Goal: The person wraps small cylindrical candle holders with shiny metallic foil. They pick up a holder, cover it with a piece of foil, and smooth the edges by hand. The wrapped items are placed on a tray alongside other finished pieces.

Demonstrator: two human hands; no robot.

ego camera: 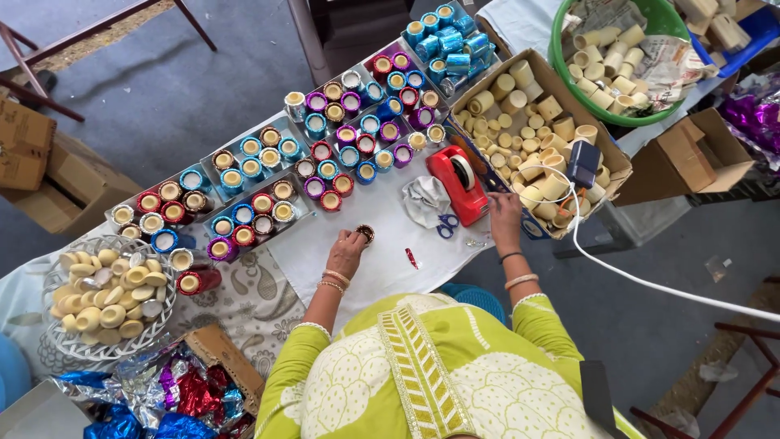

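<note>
My left hand (pixel 347 249) holds a small round cup with a dark foil rim (pixel 366 234) against the white sheet (pixel 382 268) on the table. My right hand (pixel 504 215) lies at the near edge of a cardboard box of plain beige cups (pixel 532 130), just right of a red tape dispenser (pixel 455 184). Its fingers point towards the dispenser and their grip is unclear. Blue-handled scissors (pixel 445 225) and a crumpled white cloth (pixel 424 200) lie between the hands. A small red scrap (pixel 412 258) rests on the sheet.
Trays of foil-wrapped cups in red, blue and purple (pixel 268 183) fill the table's far side. A white wire basket of plain cups (pixel 110 297) stands left, shiny foil sheets (pixel 166 394) below it. A green basin (pixel 626 57) is at the upper right. A white cable (pixel 650 284) crosses the right.
</note>
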